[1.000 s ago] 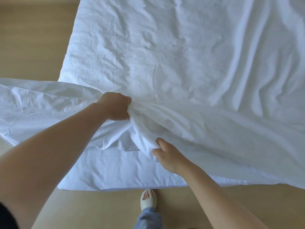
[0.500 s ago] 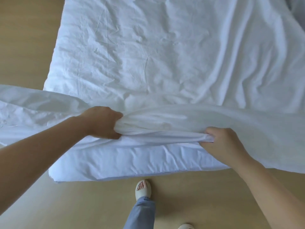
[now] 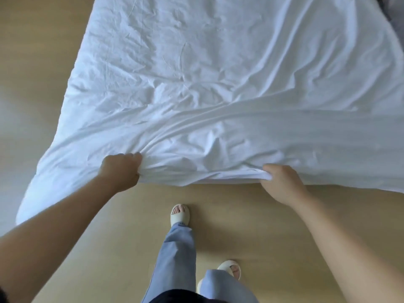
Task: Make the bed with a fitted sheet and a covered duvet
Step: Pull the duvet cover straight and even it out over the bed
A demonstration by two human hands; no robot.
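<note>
Ahead of the slippers (image 3: 179, 215), from ten to two o'clock: a white sheet (image 3: 196, 84) lies spread wide and creased. The bed under it is wholly hidden. Whether it is the fitted sheet or the duvet cover cannot be told.
Near hem, six o'clock side: it hangs just above the wooden floor (image 3: 240, 215), with folds fanning out from each grip.
Left hand (image 3: 121, 170): at eight o'clock of the sheet, its fingers (image 3: 135, 157) are curled into a tight fist round a gathered handful of hem.
Right hand (image 3: 282, 182): at five o'clock, well apart from the left, its fingers (image 3: 267, 169) are curled over the hem and pinch it.
Step, as judged: drawing the near hem square.
Risk: the corner at eight o'clock sags lowest, so an uneven pull could leave the sheet skewed or brushing the floor. A hard tug could drag the twelve o'clock side short. A slack hem near the slippers could be trodden on.
</note>
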